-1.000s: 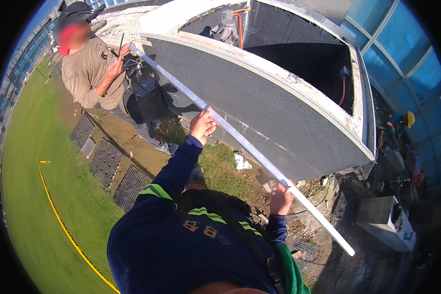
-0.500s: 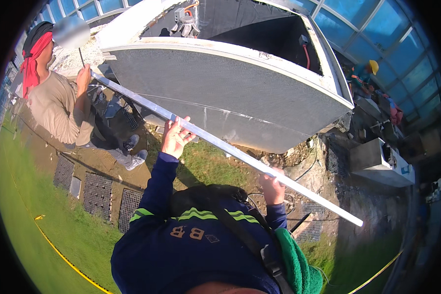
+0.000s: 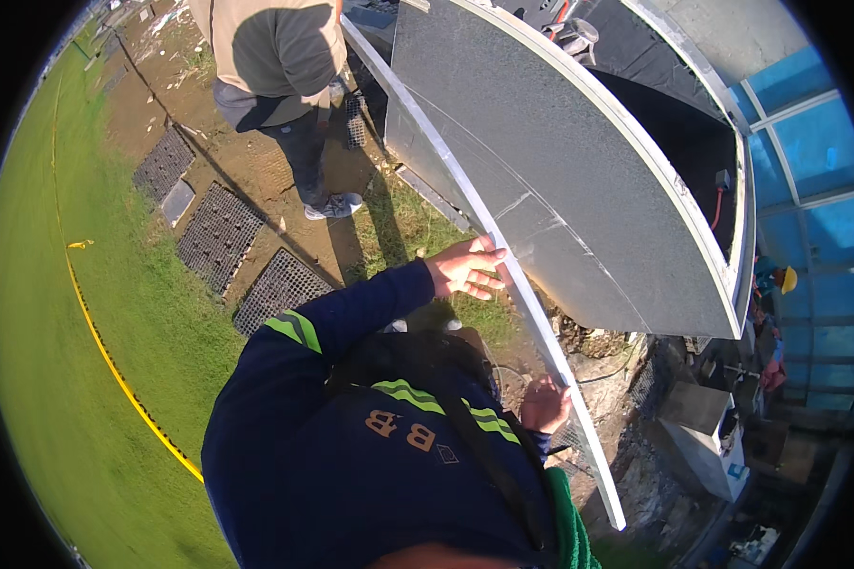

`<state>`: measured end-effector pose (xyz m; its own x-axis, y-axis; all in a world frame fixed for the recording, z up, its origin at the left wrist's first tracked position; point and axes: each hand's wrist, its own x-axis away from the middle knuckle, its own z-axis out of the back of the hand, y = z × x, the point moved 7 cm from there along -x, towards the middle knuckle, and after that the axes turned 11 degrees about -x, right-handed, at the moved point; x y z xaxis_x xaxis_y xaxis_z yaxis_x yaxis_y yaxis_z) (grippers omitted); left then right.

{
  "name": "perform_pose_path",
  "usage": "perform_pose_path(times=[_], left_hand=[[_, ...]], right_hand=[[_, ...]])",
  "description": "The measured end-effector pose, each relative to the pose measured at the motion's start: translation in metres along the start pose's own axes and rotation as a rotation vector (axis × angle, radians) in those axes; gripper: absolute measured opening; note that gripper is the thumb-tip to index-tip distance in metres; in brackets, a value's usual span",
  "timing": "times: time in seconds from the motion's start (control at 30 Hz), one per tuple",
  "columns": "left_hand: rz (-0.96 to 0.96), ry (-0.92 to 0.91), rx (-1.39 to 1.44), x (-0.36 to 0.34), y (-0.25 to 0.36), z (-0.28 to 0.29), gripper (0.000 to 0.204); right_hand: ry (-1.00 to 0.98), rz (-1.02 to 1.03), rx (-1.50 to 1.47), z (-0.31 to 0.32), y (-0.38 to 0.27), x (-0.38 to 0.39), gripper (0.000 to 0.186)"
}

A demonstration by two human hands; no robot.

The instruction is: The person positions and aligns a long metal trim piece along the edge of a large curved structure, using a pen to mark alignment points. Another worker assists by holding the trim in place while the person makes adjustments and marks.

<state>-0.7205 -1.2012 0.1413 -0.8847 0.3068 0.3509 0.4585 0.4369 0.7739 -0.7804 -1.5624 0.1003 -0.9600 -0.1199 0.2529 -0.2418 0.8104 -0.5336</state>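
A long, straight, silvery metal bar (image 3: 446, 159) runs slantwise across the view, from the top left of centre down to the lower right. My left hand (image 3: 467, 269) holds it near its middle, the thumb on top and the other fingers loosely spread beneath. Farther down the bar, my right hand (image 3: 545, 406) grips it from the near side, with its fingers partly hidden. Behind the bar rises a dark grey panelled wall (image 3: 560, 180) with a pale rim. By the bar's far end stands another person (image 3: 280, 66), whose hands I cannot make out clearly.
Black plastic grids (image 3: 220, 237) lie on the dirt at left, beside grass (image 3: 133, 341) crossed by yellow tape (image 3: 114, 365). A pale block-shaped box (image 3: 702, 431) stands at right, near rubble. Another worker in a yellow hard hat (image 3: 786, 279) is farther off.
The view has turned rightward, so the bar now slants more steeply. The person at the bar's far end appears nearer the top centre. Both my hands still hold the bar.
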Motion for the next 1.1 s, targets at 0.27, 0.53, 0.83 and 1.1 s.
perform_pose_path(times=[0.27, 0.53, 0.83, 1.1], left_hand=[[0.072, 0.086, -0.001, 0.002, -0.012, 0.028, 0.053], [-0.017, 0.213, -0.006, 0.004, 0.026, 0.066, 0.042], [-0.005, 0.384, -0.053, -0.029, 0.095, 0.197, 0.033], [-0.01, 0.289, 0.011, -0.036, 0.161, 0.271, 0.026]], right_hand=[[-0.071, -0.245, -0.076, -0.034, 0.087, -0.017, 0.049], [-0.535, -0.226, 0.935, -0.154, 0.19, -0.064, 0.071], [-0.388, 0.056, 0.722, -0.194, 0.278, -0.152, 0.119], [-0.398, 0.224, 0.769, -0.226, 0.362, -0.199, 0.123]])
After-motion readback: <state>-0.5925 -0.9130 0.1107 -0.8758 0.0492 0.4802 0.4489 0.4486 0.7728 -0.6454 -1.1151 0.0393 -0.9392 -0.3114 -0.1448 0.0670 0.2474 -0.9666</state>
